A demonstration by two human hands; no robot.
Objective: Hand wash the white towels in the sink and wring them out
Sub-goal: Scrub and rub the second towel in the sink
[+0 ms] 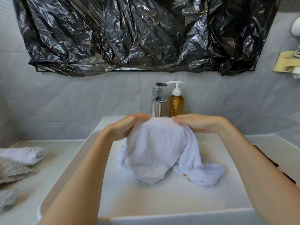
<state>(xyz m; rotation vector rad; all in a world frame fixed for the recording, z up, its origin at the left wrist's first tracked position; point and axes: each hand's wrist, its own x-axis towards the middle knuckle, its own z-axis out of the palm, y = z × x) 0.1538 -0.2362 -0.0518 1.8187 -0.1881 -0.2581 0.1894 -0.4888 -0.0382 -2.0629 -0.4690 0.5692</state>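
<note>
Holding the white towel (155, 143) up by its top fold, the left hand (128, 127) and the right hand (199, 125) face each other over the sink (68, 172), fingertips nearly meeting just in front of the faucet (158, 101). Both hands pinch the cloth between thumb and fairly straight fingers. The towel hangs below them, its lower folds resting on the basin floor, one corner trailing toward the right. Its gathered length runs from the hands down toward the person, so the spout sits directly behind the raised end, and neither hand is clearly nearer to it. Wetting the cloth looks like the next step; no water is seen running. An amber pump bottle (176, 103) stands just right of the faucet, closer to the right hand. More folded white towels (24, 155) lie on the counter at left.
</note>
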